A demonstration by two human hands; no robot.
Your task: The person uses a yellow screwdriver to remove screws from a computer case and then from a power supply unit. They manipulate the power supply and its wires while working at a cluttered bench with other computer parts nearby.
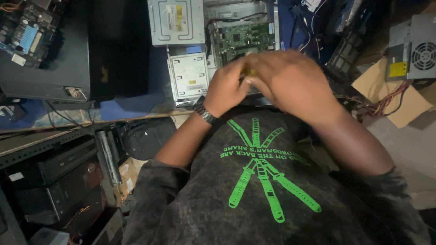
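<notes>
While both hands meet above the open computer case (236, 36), left hand (227, 88) and right hand (290, 79) fingers grip a small yellowish object (249, 71), its direction hidden.

Green circuit board (240, 41) at twelve o'clock, grey drive (176, 20) beside, yellow-labelled grey power supply (413, 47) at two o'clock.

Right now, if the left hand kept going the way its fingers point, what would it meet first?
The left hand points toward the right hand and already touches it around a small yellowish object; depth beyond is unclear.
</notes>
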